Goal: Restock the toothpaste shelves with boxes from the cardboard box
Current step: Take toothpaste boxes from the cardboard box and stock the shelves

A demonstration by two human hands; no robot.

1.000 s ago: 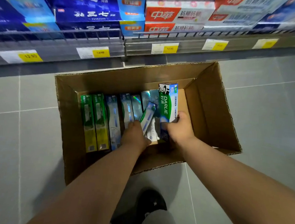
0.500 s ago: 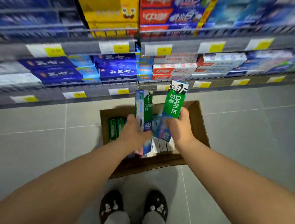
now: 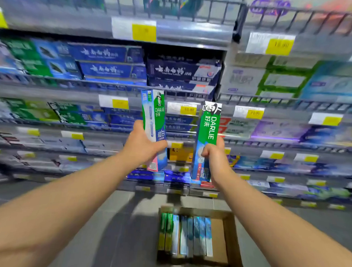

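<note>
My left hand (image 3: 143,145) grips a green, white and blue Darlie toothpaste box (image 3: 154,116) by its lower half, upright. My right hand (image 3: 214,157) grips a second Darlie toothpaste box (image 3: 208,126), green with a blue bottom, also upright. Both boxes are raised in front of the toothpaste shelves (image 3: 172,97), at about the level of a rail with yellow price tags. The open cardboard box (image 3: 230,236) sits on the floor below, with several toothpaste boxes (image 3: 184,234) standing side by side in it.
Several tiers of wire-fronted shelves hold blue, green and white toothpaste cartons (image 3: 107,61), blurred by camera motion. Yellow price tags (image 3: 144,32) line the shelf edges. Grey tiled floor (image 3: 86,220) surrounds the cardboard box.
Both hands have lifted their toothpaste boxes out of the cardboard box and up to shelf height. The view has tilted up from the floor toward the shelves.
</note>
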